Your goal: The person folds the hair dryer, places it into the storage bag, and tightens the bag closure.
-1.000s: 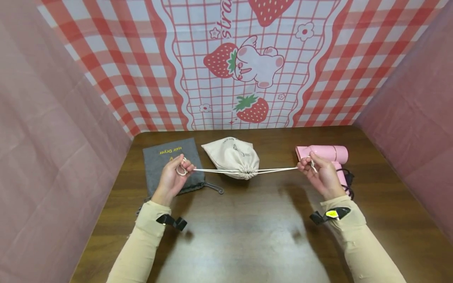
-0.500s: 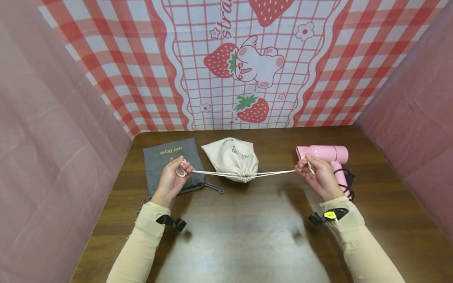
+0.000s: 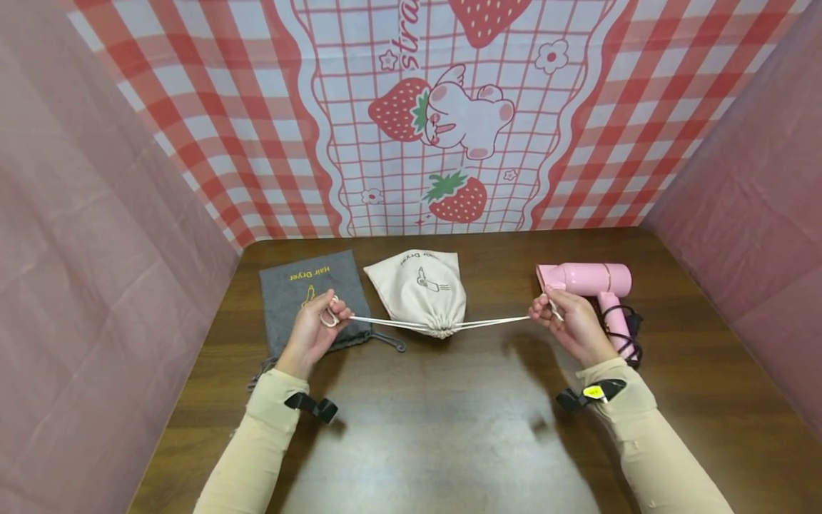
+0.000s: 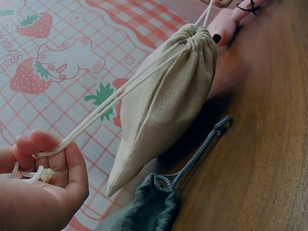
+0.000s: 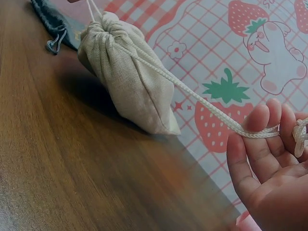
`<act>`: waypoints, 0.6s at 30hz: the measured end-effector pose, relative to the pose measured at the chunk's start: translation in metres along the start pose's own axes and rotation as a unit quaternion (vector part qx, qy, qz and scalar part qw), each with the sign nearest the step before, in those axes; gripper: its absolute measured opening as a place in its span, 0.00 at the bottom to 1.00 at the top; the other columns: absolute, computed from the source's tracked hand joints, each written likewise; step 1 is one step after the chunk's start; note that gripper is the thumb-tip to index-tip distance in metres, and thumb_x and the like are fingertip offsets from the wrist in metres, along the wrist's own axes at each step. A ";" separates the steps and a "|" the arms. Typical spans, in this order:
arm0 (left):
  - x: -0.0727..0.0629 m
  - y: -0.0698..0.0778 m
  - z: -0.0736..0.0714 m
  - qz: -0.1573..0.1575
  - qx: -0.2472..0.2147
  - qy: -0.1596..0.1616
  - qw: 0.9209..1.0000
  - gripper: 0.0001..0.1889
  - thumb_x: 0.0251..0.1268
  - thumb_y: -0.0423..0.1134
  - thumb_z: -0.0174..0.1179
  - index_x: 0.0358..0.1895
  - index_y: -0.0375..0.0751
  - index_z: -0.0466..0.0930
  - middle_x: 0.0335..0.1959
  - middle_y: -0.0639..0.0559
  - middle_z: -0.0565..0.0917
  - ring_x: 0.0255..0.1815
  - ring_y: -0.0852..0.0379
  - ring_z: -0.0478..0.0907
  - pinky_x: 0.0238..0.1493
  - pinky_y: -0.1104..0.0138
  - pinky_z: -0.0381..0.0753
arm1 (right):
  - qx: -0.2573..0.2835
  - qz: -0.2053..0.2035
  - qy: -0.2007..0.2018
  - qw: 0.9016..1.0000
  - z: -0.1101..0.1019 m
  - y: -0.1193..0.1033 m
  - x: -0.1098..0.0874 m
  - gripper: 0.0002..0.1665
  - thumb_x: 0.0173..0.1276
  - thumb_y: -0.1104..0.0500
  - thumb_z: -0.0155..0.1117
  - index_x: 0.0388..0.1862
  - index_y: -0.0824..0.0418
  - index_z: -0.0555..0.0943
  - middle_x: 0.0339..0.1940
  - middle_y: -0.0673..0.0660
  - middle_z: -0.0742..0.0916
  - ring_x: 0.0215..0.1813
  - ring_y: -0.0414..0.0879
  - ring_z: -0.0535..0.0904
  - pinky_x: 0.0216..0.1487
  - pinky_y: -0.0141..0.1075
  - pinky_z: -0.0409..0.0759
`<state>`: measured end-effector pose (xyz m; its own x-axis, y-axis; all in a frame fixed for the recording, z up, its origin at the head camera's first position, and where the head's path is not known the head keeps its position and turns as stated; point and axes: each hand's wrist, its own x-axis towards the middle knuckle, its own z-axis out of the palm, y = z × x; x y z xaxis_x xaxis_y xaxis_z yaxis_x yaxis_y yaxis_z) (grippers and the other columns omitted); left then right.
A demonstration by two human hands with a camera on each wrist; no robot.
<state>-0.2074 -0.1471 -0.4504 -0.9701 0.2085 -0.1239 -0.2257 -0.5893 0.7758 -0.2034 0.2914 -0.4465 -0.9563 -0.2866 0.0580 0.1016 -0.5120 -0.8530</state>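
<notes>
A cream drawstring bag printed with a hair dryer sits mid-table, its gathered mouth toward me. White drawstrings run taut from both sides of that mouth. My left hand grips the left drawstring, fingers curled round it, and a knotted end shows in the palm in the left wrist view. On the other side my right hand holds the right drawstring, which passes round its fingers in the right wrist view. The bag's mouth is cinched into tight folds. Its contents are hidden.
Left of the bag lies a flat grey drawstring pouch lettered "Hair Dryer", partly behind my left hand. A pink hair dryer with a black cord lies beyond my right hand. A strawberry-print curtain hangs behind the wooden table.
Both hands have come slightly toward me, the right also moving a little left. The cinched mouth has shifted toward me and slightly left, and the bag's print shows more fully.
</notes>
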 end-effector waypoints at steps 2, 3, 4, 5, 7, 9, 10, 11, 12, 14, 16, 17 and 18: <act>0.001 -0.002 -0.002 0.007 0.013 -0.014 1.000 0.26 0.81 0.38 0.34 0.19 0.46 0.70 0.18 0.58 0.69 0.24 0.61 0.68 0.42 0.68 0.70 | 0.001 0.000 0.006 1.000 0.000 0.000 0.001 0.25 0.81 0.63 0.37 0.30 0.65 0.81 0.27 0.55 0.87 0.33 0.44 0.85 0.44 0.35 0.84; 0.004 -0.005 -0.007 0.016 0.006 -0.043 0.999 0.24 0.80 0.38 0.36 0.20 0.45 0.72 0.19 0.57 0.71 0.25 0.61 0.70 0.42 0.68 0.71 | 0.000 -0.002 0.011 1.000 0.000 -0.001 0.001 0.25 0.80 0.63 0.37 0.30 0.65 0.81 0.27 0.55 0.87 0.33 0.44 0.85 0.44 0.34 0.84; 0.004 -0.007 -0.008 0.025 0.017 -0.053 0.998 0.23 0.80 0.37 0.37 0.21 0.45 0.72 0.19 0.58 0.72 0.25 0.61 0.70 0.42 0.68 0.71 | 0.000 -0.004 0.016 1.000 -0.001 -0.002 0.000 0.25 0.80 0.63 0.37 0.30 0.65 0.81 0.27 0.55 0.86 0.33 0.44 0.85 0.43 0.34 0.84; 0.005 -0.008 -0.007 0.033 0.027 -0.060 0.997 0.22 0.79 0.37 0.38 0.22 0.45 0.72 0.20 0.58 0.72 0.26 0.61 0.70 0.41 0.69 0.71 | 0.001 -0.006 0.023 1.000 -0.001 -0.004 0.000 0.24 0.80 0.63 0.38 0.31 0.65 0.81 0.27 0.55 0.86 0.33 0.44 0.85 0.43 0.34 0.83; 0.005 -0.012 -0.005 0.050 0.052 -0.072 0.995 0.20 0.79 0.36 0.39 0.23 0.44 0.71 0.21 0.58 0.72 0.26 0.61 0.70 0.39 0.70 0.71 | 0.007 -0.011 0.039 0.999 -0.001 -0.009 -0.001 0.24 0.80 0.62 0.39 0.30 0.65 0.81 0.27 0.55 0.86 0.32 0.44 0.84 0.42 0.33 0.83; 0.007 -0.016 0.001 0.051 0.073 -0.068 0.994 0.19 0.78 0.34 0.39 0.23 0.43 0.70 0.21 0.57 0.72 0.27 0.60 0.70 0.38 0.70 0.71 | 0.014 -0.019 0.056 0.998 0.000 -0.015 -0.003 0.23 0.80 0.62 0.40 0.30 0.65 0.80 0.26 0.55 0.85 0.32 0.43 0.83 0.41 0.32 0.82; 0.004 -0.016 0.009 0.044 0.099 -0.044 0.993 0.20 0.78 0.34 0.37 0.23 0.44 0.68 0.20 0.57 0.70 0.26 0.61 0.68 0.37 0.70 0.71 | 0.021 -0.024 0.066 0.997 0.001 -0.019 -0.004 0.23 0.80 0.62 0.41 0.29 0.66 0.80 0.26 0.55 0.85 0.31 0.43 0.83 0.41 0.32 0.82; 0.005 -0.018 0.012 0.039 0.106 -0.041 0.993 0.20 0.79 0.33 0.37 0.22 0.43 0.67 0.20 0.56 0.70 0.27 0.60 0.68 0.38 0.70 0.72 | 0.029 -0.030 0.077 0.996 0.002 -0.023 -0.006 0.23 0.79 0.61 0.42 0.29 0.66 0.80 0.25 0.55 0.85 0.31 0.43 0.82 0.40 0.32 0.81; 0.006 -0.020 0.015 0.033 0.112 -0.041 0.992 0.20 0.79 0.33 0.36 0.23 0.42 0.67 0.21 0.55 0.69 0.27 0.60 0.68 0.38 0.70 0.72 | 0.031 -0.037 0.089 0.995 0.005 -0.026 -0.007 0.23 0.79 0.61 0.42 0.28 0.66 0.80 0.24 0.55 0.84 0.30 0.43 0.82 0.39 0.32 0.81; 0.008 -0.024 0.019 0.022 0.118 -0.043 0.992 0.20 0.79 0.32 0.36 0.23 0.42 0.66 0.21 0.55 0.69 0.27 0.60 0.69 0.39 0.70 0.74 | 0.033 -0.055 0.116 0.991 0.011 -0.033 -0.011 0.23 0.79 0.61 0.44 0.26 0.67 0.80 0.23 0.55 0.84 0.28 0.43 0.82 0.37 0.31 0.81; 0.009 -0.027 0.024 0.014 0.121 -0.045 0.991 0.19 0.79 0.32 0.36 0.23 0.41 0.66 0.21 0.54 0.70 0.27 0.59 0.70 0.39 0.70 0.74 | 0.029 -0.075 0.149 0.986 0.020 -0.040 -0.016 0.24 0.78 0.62 0.45 0.23 0.67 0.81 0.20 0.55 0.84 0.25 0.43 0.82 0.34 0.31 0.81; 0.009 -0.028 0.026 0.012 0.121 -0.047 0.992 0.19 0.78 0.32 0.36 0.23 0.41 0.66 0.21 0.54 0.70 0.27 0.59 0.71 0.38 0.70 0.75 | 0.026 -0.086 0.165 0.982 0.024 -0.043 -0.018 0.24 0.77 0.62 0.46 0.22 0.67 0.81 0.19 0.55 0.84 0.24 0.43 0.81 0.32 0.31 0.81; 0.009 -0.030 0.028 0.009 0.121 -0.048 0.991 0.19 0.78 0.31 0.36 0.23 0.41 0.66 0.21 0.54 0.70 0.27 0.59 0.71 0.38 0.70 0.75 | 0.026 -0.099 0.180 0.978 0.029 -0.047 -0.021 0.24 0.77 0.62 0.47 0.21 0.68 0.81 0.18 0.55 0.84 0.23 0.43 0.81 0.30 0.31 0.80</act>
<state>-0.2073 -0.1056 -0.4572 -0.9580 0.2807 -0.0584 -0.1696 -0.3906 0.9048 -0.1806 0.2983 -0.3926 -0.9923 0.1215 0.0246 -0.0902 -0.5715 -0.8157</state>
